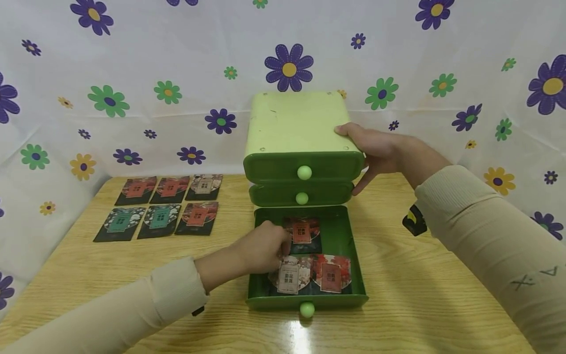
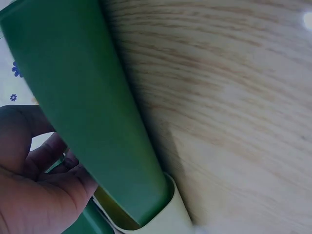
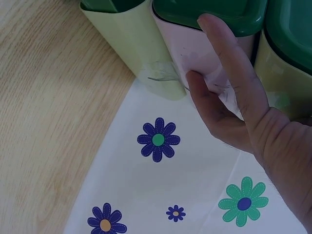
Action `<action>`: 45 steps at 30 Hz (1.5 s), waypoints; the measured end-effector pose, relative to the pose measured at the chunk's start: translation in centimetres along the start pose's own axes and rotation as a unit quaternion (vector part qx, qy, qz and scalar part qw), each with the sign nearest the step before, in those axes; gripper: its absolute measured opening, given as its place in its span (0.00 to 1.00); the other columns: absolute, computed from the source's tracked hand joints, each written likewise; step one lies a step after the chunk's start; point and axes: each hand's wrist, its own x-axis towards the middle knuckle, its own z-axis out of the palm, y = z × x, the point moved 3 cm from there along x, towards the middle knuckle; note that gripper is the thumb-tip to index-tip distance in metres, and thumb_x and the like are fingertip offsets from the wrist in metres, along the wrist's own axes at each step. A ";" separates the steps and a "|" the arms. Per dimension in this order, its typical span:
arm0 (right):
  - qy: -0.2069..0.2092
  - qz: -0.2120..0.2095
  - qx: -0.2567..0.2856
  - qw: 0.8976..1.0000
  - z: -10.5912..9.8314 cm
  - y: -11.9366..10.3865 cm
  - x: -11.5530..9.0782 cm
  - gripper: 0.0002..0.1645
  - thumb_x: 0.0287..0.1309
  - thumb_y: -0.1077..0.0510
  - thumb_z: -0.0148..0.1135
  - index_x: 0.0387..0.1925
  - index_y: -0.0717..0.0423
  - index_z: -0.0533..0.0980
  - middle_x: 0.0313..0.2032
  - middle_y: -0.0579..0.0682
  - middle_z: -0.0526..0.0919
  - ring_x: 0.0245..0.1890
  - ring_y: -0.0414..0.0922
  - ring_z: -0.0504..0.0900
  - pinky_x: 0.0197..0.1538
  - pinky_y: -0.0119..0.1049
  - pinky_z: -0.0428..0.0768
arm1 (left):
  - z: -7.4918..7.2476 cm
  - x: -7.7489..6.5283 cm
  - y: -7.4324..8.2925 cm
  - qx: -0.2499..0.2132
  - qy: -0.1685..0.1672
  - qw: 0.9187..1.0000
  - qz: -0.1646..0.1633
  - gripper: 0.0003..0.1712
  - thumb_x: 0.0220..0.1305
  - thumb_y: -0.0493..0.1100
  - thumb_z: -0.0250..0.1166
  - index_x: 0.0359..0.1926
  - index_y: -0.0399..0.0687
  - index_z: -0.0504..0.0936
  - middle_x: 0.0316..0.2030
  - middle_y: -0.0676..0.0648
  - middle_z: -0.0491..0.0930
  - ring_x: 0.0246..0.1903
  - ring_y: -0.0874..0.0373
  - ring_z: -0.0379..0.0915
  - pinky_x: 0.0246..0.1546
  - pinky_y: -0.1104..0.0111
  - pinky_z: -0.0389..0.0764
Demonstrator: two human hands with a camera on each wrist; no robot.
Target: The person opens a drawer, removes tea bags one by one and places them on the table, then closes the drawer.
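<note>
A green drawer [image 1: 360,275] is pulled out from the bottom of a small pale-green cabinet [image 1: 296,120]. Inside lie three flat tea packets: a red and black one [image 1: 302,234] at the back, a whitish one [image 1: 289,276] and a red one [image 1: 331,275] in front. My left hand [image 1: 265,247] reaches over the drawer's left wall with bent fingers, right at the left edge of the back packet; I cannot tell whether it pinches anything. My right hand [image 1: 376,147] rests on the cabinet's right side, its thumb on the top and its fingers [image 3: 224,53] extended down the side.
Several tea packets [image 1: 161,216] lie in two rows on the wooden table [image 1: 88,280] at the left. Two closed drawers with round knobs [image 1: 304,172] sit above the pulled-out one. A flowered white cloth [image 1: 185,98] hangs behind.
</note>
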 end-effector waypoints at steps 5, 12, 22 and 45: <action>0.000 -0.003 0.001 1.000 0.0 -0.1 -0.1 0.43 0.70 0.27 0.29 0.72 0.51 0.51 0.58 0.66 0.69 0.55 0.63 0.78 0.45 0.63 0.83 | -0.7 -0.2 0.3 -0.019 0.019 1.000 0.000 0.13 0.44 0.23 0.63 0.27 0.43 0.85 0.23 0.50 0.81 0.22 0.63 0.70 0.23 0.71 0.76; -0.002 -0.003 0.000 1.000 0.1 -0.2 -0.2 0.44 0.70 0.27 0.30 0.73 0.51 0.49 0.59 0.66 0.68 0.56 0.63 0.77 0.45 0.63 0.83 | -1.9 -0.7 0.6 -0.040 0.057 0.998 0.007 0.17 0.44 0.23 0.57 0.28 0.42 0.88 0.27 0.48 0.85 0.22 0.64 0.72 0.26 0.71 0.79; -0.001 -0.001 0.002 1.000 0.0 -0.2 -0.1 0.43 0.70 0.27 0.30 0.73 0.51 0.50 0.59 0.66 0.69 0.56 0.63 0.78 0.45 0.63 0.83 | -4.2 -1.8 1.0 -0.020 0.129 0.991 0.033 0.18 0.49 0.23 0.56 0.29 0.42 0.89 0.29 0.48 0.87 0.30 0.60 0.81 0.31 0.69 0.82; -0.003 -0.002 0.006 1.000 0.0 -0.3 0.2 0.43 0.71 0.27 0.30 0.72 0.51 0.51 0.59 0.67 0.69 0.55 0.63 0.79 0.45 0.63 0.83 | -10.3 -9.2 -2.1 0.013 0.255 0.967 -0.020 0.13 0.54 0.26 0.69 0.29 0.51 0.90 0.30 0.52 0.86 0.30 0.62 0.79 0.31 0.64 0.82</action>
